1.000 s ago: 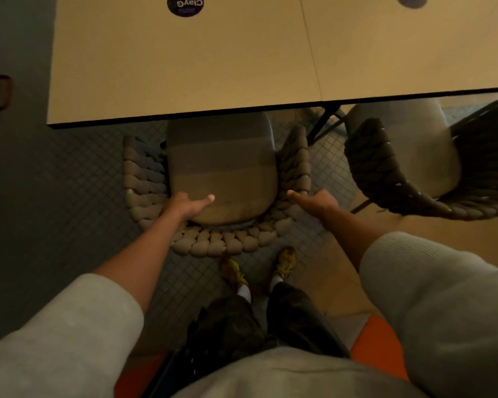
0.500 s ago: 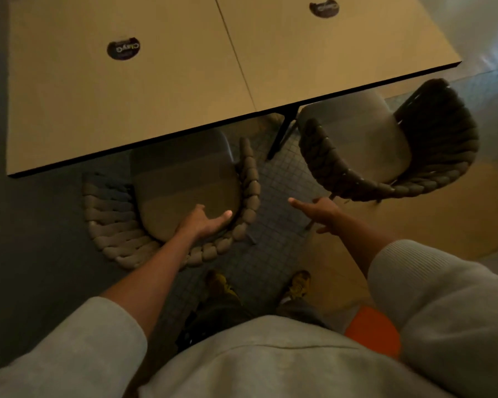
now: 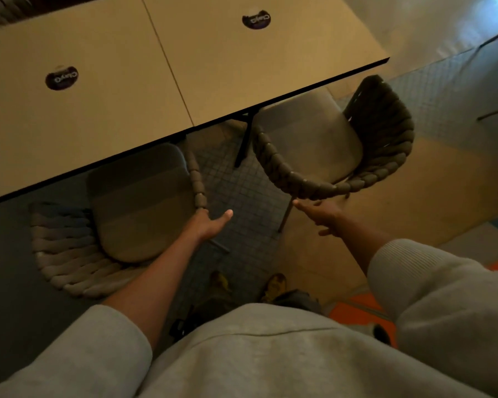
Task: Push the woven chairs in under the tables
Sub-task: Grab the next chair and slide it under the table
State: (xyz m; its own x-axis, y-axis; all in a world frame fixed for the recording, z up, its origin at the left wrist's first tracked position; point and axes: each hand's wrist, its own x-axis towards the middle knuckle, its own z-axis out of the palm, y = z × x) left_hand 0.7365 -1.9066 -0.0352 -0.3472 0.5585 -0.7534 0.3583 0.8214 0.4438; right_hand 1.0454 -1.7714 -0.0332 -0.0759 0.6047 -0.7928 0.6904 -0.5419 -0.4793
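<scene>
Dim, warm-tinted; brighter glow top right, deep shadow at left, soft blur, wide-angle bend at edges.

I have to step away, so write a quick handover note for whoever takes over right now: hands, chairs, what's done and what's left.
Left hand: open, by the right end of the lighter woven chair's back; contact unclear, no grip.
Right hand: open, fingers reaching toward the darker woven chair's rim, not gripping it.
Lighter chair: front of its seat under the left table; the seat's rear and the back stick out.
Darker chair: turned at an angle at the right table's corner, only the seat's front edge tucked under.
Left: square up the darker chair and push it in; possibly nudge the lighter one further.
</scene>
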